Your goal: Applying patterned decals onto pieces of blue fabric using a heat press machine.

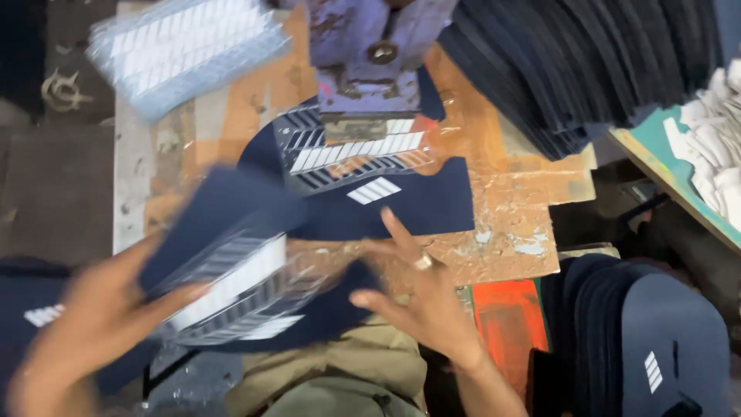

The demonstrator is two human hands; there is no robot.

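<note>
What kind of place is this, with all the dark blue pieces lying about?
Probably a small garment or cap workshop: a purple press machine on a worn table, stacks of navy fabric pieces, and clear sheets of white striped transfers.

the left hand is smeared by motion blur, its fingertips lost against the clear striped sheet it grips; whether the navy fabric piece above that grip is pinched too cannot be told. its wrist runs off the bottom edge. the right hand, just right of the grip, is blurred as well, forearm cut off below. the purple press, beyond the grip, is cropped by the top edge.
</note>
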